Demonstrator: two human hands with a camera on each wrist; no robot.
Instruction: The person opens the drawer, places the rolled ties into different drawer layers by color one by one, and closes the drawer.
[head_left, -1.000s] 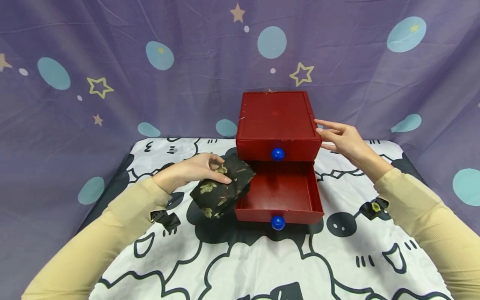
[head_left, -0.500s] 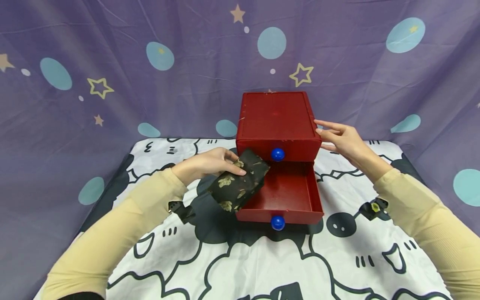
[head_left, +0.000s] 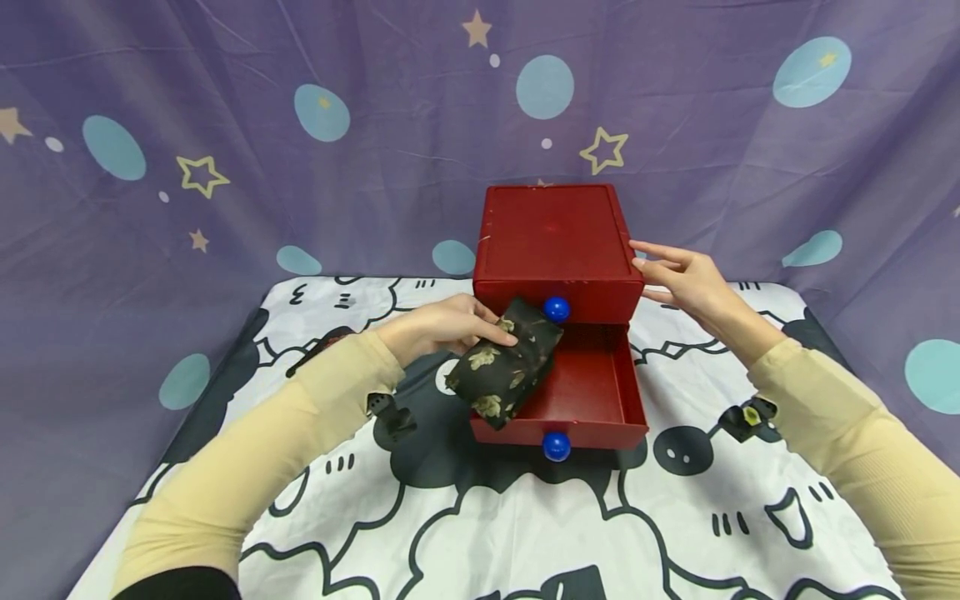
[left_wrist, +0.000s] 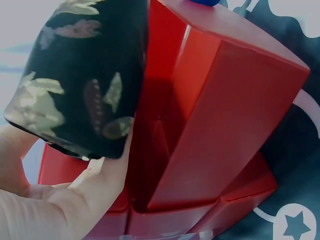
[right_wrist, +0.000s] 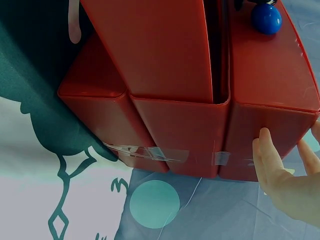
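Bundle [head_left: 507,377] is pinched in your left hand [head_left: 445,325] by the drawer [head_left: 590,379]; your relaxed right hand [head_left: 692,284] touches the cabinet [head_left: 553,237] near the desk's [head_left: 536,521] far edge.

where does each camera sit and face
Head: on the head, forward and down at the red drawer unit; left hand, right hand, sleeves show.
Left wrist: there, looking at the dark floral item and open drawer; left hand shows.
Right wrist: there, looking at the unit's side; right hand shows.
Wrist views share the open drawer.
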